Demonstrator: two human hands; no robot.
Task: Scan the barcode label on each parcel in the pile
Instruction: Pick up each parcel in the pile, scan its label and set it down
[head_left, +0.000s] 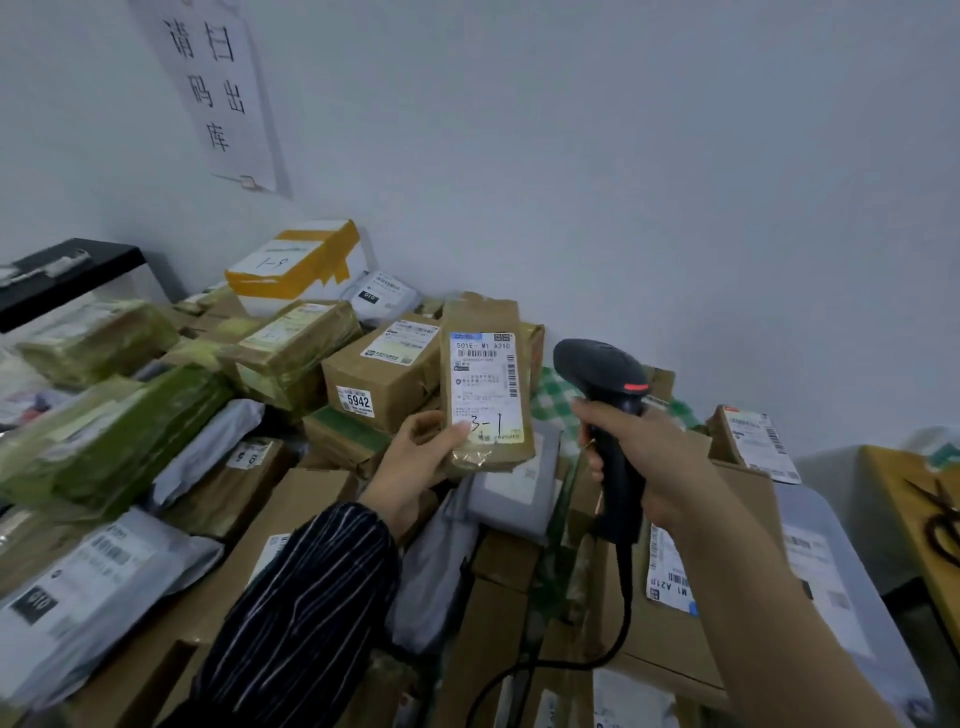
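Left hand (415, 457) grips a brown parcel (485, 384) upright; right hand (639, 457) grips the scanner (608, 415) beside it

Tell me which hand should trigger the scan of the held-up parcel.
Right: the right hand grips the scanner, its head beside the label; the left hand holds the parcel upright.

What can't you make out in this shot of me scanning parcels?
Head view only:
- The label on the held parcel: its small print is blurred, and the left hand's thumb covers its lower left corner.
- The scanner in the right hand: its window faces away, so no beam can be seen.
- The scissors: cut off by the right edge.
- The box below: its label is partly hidden by the sleeve.
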